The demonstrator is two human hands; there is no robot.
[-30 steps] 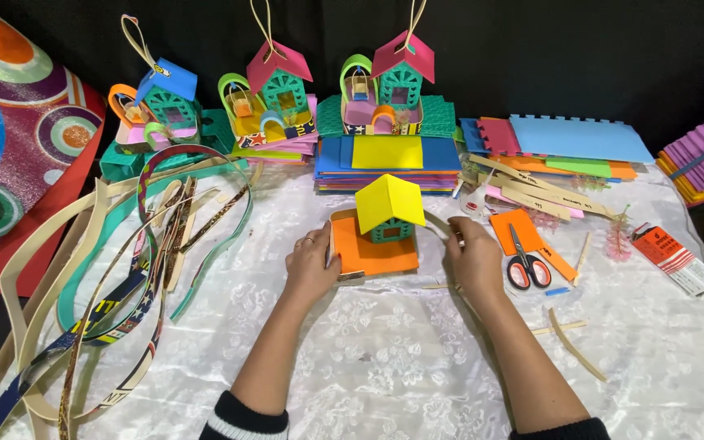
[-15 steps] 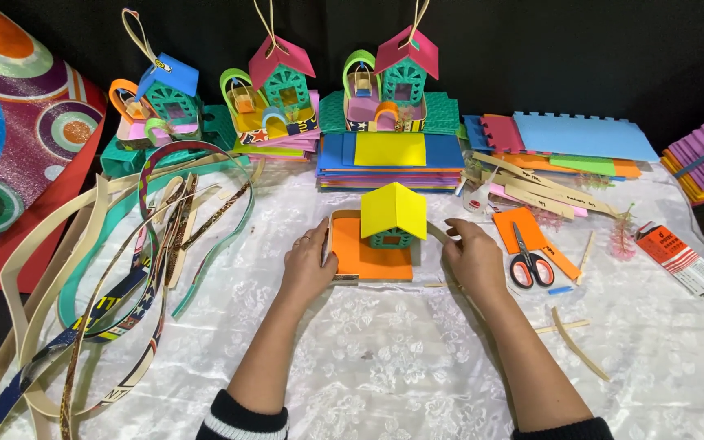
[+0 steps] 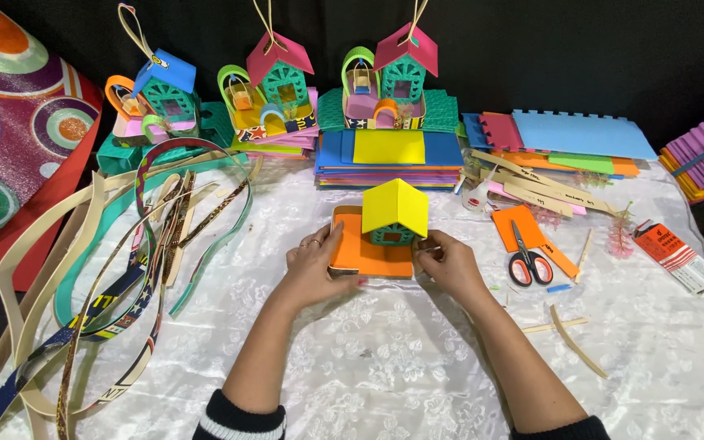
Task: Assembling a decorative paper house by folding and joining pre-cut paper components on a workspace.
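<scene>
the small foam house, yellow roof over teal walls, stands upright on an orange base at the middle of the bench, which is covered by a white patterned cloth. the left hand lies against the left edge of the orange base, fingers curled onto that edge, a ring on one finger. the right hand sits at the right edge of the base, fingertips pinched narrow just beside the lower right corner of the house; whether it grips anything there cannot be told. both hands touch the base and neither lifts it.

right of the right hand, red-handled scissors lie on an orange foam piece. behind the house sits a stack of coloured foam sheets, blue on top with a yellow sheet on it. three finished hanging houses stand in a row along the back. a loose tangle of ribbon strips covers the left part of the bench. thin wooden strips lie near the right forearm
</scene>
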